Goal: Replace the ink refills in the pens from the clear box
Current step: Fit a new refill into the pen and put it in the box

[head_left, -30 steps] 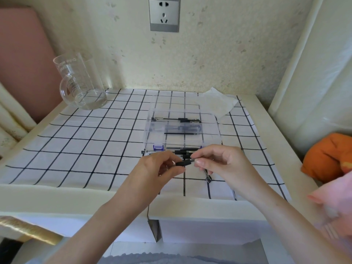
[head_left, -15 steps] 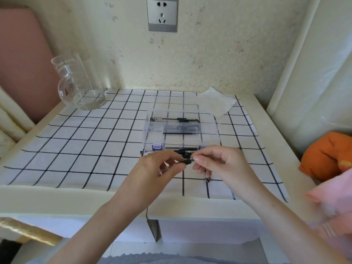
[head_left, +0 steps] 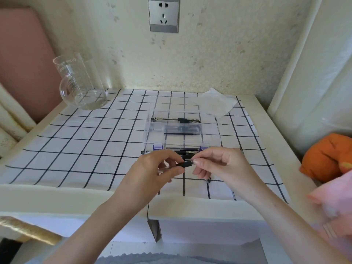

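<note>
Left hand (head_left: 153, 169) and right hand (head_left: 219, 164), fingers curled, each pinch an end of the pen (head_left: 184, 164)

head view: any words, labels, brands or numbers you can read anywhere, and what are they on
"Drink mor…": near the rim of the glass jug, seen reversed through the glass, so tentative; lines under it too blurred.
None readable on the wall socket.
Any print on the pens in the clear box: too small to read.
Nothing legible on the pen gripped by the left hand and right hand.
</note>
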A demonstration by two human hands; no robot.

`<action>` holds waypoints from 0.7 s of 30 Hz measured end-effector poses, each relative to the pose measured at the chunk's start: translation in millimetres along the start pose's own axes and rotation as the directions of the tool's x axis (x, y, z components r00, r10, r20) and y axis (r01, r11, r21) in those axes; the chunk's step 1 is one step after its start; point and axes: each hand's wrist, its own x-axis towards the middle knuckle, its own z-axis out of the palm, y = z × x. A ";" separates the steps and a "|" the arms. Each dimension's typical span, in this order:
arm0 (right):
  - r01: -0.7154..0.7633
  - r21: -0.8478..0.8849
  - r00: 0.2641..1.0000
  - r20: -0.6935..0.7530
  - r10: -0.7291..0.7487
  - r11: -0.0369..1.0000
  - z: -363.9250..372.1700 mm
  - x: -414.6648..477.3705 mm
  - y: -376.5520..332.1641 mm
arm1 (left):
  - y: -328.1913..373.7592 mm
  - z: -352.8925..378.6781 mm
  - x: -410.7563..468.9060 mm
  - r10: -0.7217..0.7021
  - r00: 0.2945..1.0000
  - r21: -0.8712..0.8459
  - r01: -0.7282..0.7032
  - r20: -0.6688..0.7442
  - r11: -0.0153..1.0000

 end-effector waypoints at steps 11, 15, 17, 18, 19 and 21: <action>-0.031 -0.195 0.998 -0.061 0.020 0.980 4.4 -0.3 4.8 | -1.7 4.1 0.8 0.068 0.998 0.102 -0.069 0.009 0.992; -0.052 -0.177 0.998 -0.049 0.044 0.983 6.5 -0.7 5.3 | -3.4 3.3 0.6 0.069 0.996 0.092 -0.064 -0.055 0.994; -0.050 -0.171 0.998 -0.044 0.043 0.984 7.8 -0.4 5.1 | -0.6 3.8 -0.1 0.049 0.999 0.070 -0.048 -0.020 0.996; -0.050 -0.174 0.998 -0.044 0.043 0.984 8.1 -0.6 5.3 | 0.2 4.4 -0.5 0.046 0.999 0.067 -0.047 0.014 0.997; -0.052 -0.181 0.998 -0.045 0.044 0.982 8.2 -0.8 5.4 | 0.0 5.3 -0.7 0.050 0.998 0.072 -0.053 0.045 0.996; -0.060 -0.190 0.997 -0.048 0.052 0.980 7.8 -1.4 5.8 | -0.2 5.4 -0.4 0.054 0.997 0.089 -0.059 0.055 0.994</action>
